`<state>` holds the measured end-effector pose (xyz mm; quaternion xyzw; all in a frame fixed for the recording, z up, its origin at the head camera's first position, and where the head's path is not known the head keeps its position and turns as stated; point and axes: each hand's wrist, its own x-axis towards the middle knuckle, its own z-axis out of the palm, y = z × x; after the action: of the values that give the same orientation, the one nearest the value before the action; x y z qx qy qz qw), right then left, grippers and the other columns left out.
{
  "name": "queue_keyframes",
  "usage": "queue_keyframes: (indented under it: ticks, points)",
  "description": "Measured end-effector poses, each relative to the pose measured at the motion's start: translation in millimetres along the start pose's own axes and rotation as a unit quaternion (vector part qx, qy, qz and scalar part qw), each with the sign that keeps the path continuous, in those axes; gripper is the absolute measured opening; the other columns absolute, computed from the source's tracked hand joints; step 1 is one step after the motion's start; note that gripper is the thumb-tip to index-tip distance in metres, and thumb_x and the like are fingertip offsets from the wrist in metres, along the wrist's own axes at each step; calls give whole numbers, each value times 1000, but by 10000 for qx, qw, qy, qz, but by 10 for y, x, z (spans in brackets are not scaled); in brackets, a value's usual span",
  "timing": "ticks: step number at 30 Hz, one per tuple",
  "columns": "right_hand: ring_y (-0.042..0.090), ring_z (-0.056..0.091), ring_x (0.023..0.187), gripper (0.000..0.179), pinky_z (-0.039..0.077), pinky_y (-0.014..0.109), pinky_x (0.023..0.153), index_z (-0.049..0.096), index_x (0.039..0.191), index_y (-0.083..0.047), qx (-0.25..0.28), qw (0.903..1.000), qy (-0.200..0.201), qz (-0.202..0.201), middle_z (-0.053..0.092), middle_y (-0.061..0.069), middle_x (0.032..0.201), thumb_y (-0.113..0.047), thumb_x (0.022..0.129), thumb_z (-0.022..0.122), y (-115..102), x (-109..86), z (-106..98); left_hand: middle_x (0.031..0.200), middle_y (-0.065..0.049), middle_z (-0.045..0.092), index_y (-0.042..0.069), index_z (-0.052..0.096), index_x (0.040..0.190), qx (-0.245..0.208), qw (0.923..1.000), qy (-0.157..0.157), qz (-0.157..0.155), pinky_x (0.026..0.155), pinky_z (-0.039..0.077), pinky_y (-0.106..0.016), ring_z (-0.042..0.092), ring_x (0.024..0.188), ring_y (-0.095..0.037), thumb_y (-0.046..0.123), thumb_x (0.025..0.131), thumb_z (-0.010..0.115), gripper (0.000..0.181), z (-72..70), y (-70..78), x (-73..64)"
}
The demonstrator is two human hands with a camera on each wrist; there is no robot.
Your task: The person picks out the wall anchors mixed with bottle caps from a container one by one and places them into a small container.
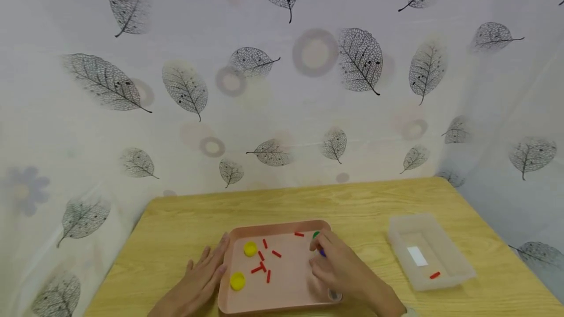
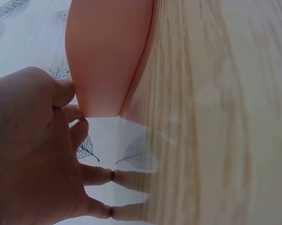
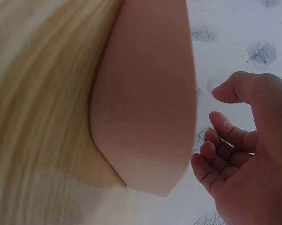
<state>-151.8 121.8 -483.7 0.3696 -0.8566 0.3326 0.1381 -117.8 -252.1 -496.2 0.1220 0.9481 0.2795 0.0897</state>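
A pink tray lies on the wooden table with yellow discs and several short red sticks in it. Against the tray's left wall rests my left hand, fingers extended; the left wrist view has its thumb and nearest fingers at the rim. Over the tray's right side hovers my right hand, partly hiding a green round piece and a blue piece. In the right wrist view its fingers are loosely bent, thumb apart from them, with nothing visible between.
Right of the tray stands a translucent plastic box holding one red stick and a white label. A greyish round piece sits in the tray's near right corner. Leaf-patterned sheeting hangs behind the table.
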Motion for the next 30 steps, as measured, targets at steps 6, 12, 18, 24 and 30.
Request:
queue_keyframes:
  ticks: [6, 12, 18, 24, 30]
  points:
    - [7, 56, 96, 24, 53, 22, 82, 59, 104, -12, -131, 9998, -109, -129, 53, -9, 104, -10, 87, 75, -104, 33, 137, 171, 0, 7, 30, 4, 167, -95, 9999, -67, 13, 103, 0, -87, 10, 150, -53, 43, 113, 29, 60, 28, -13, -12]
    - [8, 55, 98, 24, 53, 24, 85, 59, 110, -13, 174, 9975, -562, 396, 54, -9, 108, -16, 91, 74, -216, 94, 223, 171, 1, 8, 31, 5, 166, -72, 9999, -86, -74, 102, 1, -87, 10, 151, -53, 46, 113, 29, 60, 1, -16, 10]
    - [6, 55, 98, 22, 53, 23, 85, 60, 110, -14, 344, 9937, -788, 716, 55, -9, 108, -20, 93, 73, -307, 138, 347, 171, 1, 7, 32, 4, 166, -101, 9997, -180, -150, 102, 0, -87, 10, 150, -54, 48, 112, 27, 61, -26, 15, 19]
    - [2, 52, 97, 20, 53, 20, 85, 62, 113, -17, 557, 9861, -1189, 1020, 55, -11, 109, -26, 97, 69, -383, 162, 461, 170, -1, 7, 29, 2, 167, -28, 9999, -124, -90, 104, 0, -86, 11, 150, -53, 45, 113, 27, 61, -32, 35, -1]
    - [0, 49, 90, 21, 50, 18, 80, 61, 113, -19, 764, 9782, -1374, 1354, 52, -13, 104, -28, 97, 71, -413, 211, 578, 170, 0, 9, 31, 3, 167, -31, 9999, -51, -83, 104, -1, -86, 12, 150, -53, 45, 113, 27, 60, -36, 37, -5]
